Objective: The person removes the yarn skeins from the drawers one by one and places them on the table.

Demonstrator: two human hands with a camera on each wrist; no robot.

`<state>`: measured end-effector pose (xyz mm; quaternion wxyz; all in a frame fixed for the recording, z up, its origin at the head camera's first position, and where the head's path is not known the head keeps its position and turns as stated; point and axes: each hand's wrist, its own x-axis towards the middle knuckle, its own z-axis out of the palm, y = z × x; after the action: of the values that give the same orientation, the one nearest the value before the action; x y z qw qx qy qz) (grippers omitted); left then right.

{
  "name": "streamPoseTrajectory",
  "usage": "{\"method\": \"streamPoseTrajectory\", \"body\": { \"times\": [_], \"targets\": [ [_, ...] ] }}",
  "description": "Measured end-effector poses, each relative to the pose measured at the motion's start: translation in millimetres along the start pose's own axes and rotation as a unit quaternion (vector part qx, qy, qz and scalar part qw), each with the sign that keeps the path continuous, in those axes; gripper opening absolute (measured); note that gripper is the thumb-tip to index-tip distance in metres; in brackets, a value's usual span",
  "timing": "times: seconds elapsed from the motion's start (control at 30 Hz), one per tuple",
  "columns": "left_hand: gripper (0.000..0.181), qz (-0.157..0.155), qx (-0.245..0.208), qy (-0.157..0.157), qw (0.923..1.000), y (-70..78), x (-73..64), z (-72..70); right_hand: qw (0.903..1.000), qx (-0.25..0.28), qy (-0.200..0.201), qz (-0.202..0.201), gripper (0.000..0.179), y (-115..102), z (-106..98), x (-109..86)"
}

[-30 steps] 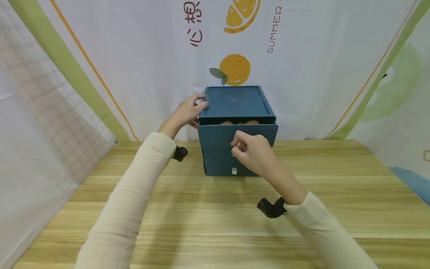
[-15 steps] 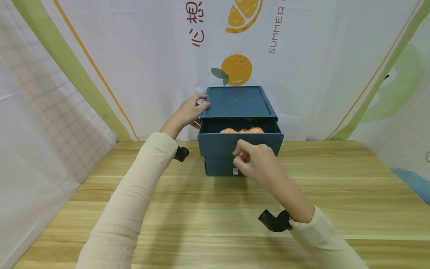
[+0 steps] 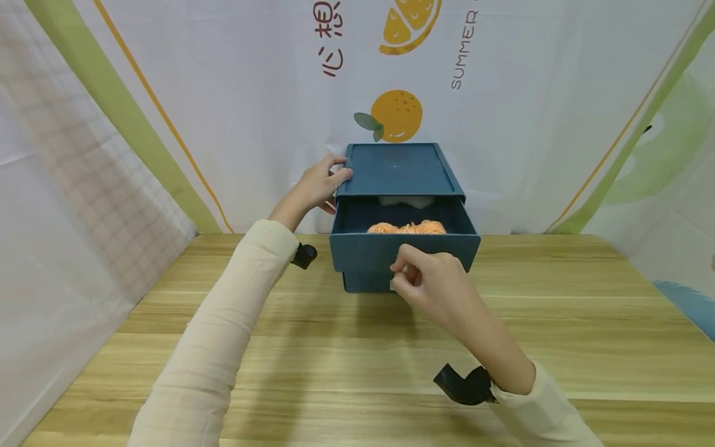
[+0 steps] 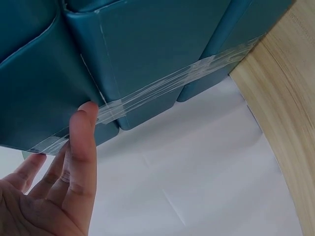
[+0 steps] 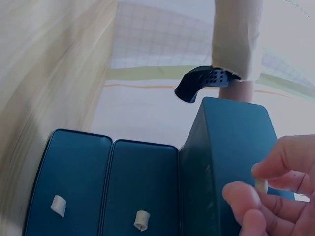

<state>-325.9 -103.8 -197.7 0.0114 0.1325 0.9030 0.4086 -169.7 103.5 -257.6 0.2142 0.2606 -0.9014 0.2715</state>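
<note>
A blue drawer cabinet (image 3: 399, 167) stands on the table with its top drawer (image 3: 363, 251) pulled well out. Inside that drawer lie bundles of orange yarn (image 3: 430, 228), and something white and fluffy (image 3: 408, 201) shows deeper in. My right hand (image 3: 436, 279) pinches the drawer's small whitish pull (image 5: 261, 185) between thumb and finger. My left hand (image 3: 318, 183) rests on the cabinet's left upper edge, its fairly straight fingers (image 4: 82, 152) touching the side near strips of clear tape (image 4: 167, 82).
Two lower drawers (image 5: 140, 182) are closed, each with a small pale pull (image 5: 142, 220). A white printed cloth (image 3: 251, 112) hangs right behind the cabinet. The wooden table (image 3: 335, 372) extends in front and to both sides. Black wrist cameras (image 3: 463, 385) jut from both sleeves.
The top drawer has slid out toward me with my right hand on its pull, bringing the orange yarn and the white thing into view. My left hand has stayed on the cabinet.
</note>
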Motion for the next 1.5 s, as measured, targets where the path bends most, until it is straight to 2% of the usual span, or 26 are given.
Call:
{"method": "streamPoseTrajectory", "body": {
  "times": [0.33, 0.57, 1.03, 1.17, 1.33, 1.5],
  "targets": [
    [0.055, 0.003, 0.0, 0.003, 1.0, 0.0, 0.2, -0.1, 0.9995, 0.01, -0.028, -0.013, 0.014, -11.3, -8.5, -12.6],
    [0.054, 0.001, 0.003, 0.004, 1.0, 0.8, -0.7, 0.4, 0.9982, -0.005, -0.056, -0.023, 0.015, -18.9, -15.8, -17.7],
    [0.054, 0.002, 0.001, 0.007, 1.0, -0.6, 1.1, 1.2, 0.9941, -0.027, -0.097, -0.041, 0.012, -22.9, -33.9, -14.9],
    [0.054, 0.002, 0.005, 0.004, 1.0, 0.2, 0.5, 1.6, 0.9942, -0.016, -0.092, -0.053, 0.01, -24.8, -43.6, -13.2],
    [0.055, -0.001, 0.01, 0.001, 0.9999, 1.2, -0.8, 1.3, 0.9945, 0.033, -0.053, -0.084, 0.008, -24.9, -58.7, -5.8],
    [0.055, -0.002, 0.011, 0.004, 0.9999, 0.3, -0.1, 0.2, 0.9963, 0.037, -0.017, -0.075, 0.006, -21.0, -70.5, 7.9]
  ]
}}
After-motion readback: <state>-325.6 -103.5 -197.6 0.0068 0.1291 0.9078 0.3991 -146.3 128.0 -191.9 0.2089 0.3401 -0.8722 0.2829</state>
